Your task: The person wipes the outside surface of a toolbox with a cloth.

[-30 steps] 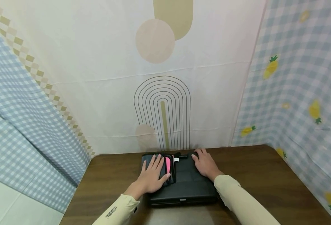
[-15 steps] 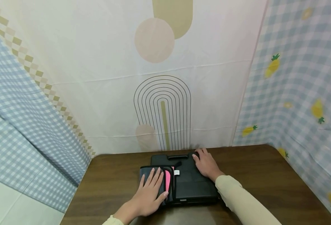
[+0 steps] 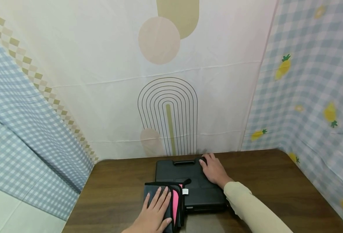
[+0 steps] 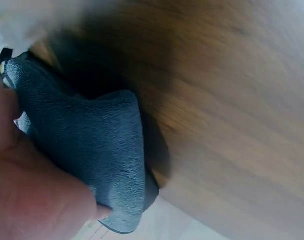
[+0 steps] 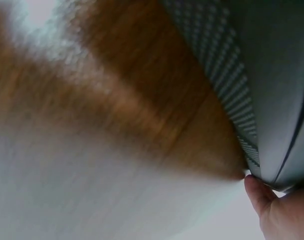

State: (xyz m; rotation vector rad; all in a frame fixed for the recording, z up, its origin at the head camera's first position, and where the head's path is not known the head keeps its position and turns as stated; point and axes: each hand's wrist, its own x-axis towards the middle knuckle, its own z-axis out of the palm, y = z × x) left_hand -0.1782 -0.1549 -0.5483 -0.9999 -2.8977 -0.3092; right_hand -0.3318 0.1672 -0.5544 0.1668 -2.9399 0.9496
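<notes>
Left hand (image 3: pixel 153 213): laid flat with straight, spread fingers, gripping nothing; it presses on the folded cloth, and a broad palm probably suits a soft, layered thing better than a pinch would.
Right hand (image 3: pixel 215 171): grasping the far right corner of the black case, fingers bent over the edge and thumb on top, likely so the case cannot slide under the left hand's push.
Folded cloth (image 3: pixel 151 190): grey with black edging, under the left palm; it covers the near left corner of the case and juts past the near edge, so part of it hangs unsupported above the surface.
Pink strip (image 3: pixel 175 203): exposed along the cloth's right side, beside the thumb, with a white label (image 3: pixel 185 191) over the case.
Black case (image 3: pixel 203 195): lying flat, its handle (image 3: pixel 184 162) facing away, which leaves the near edge facing the person.
Surface (image 3: pixel 119 184): brown wood grain, carrying the case well back, near the white backdrop (image 3: pixel 110 106).
</notes>
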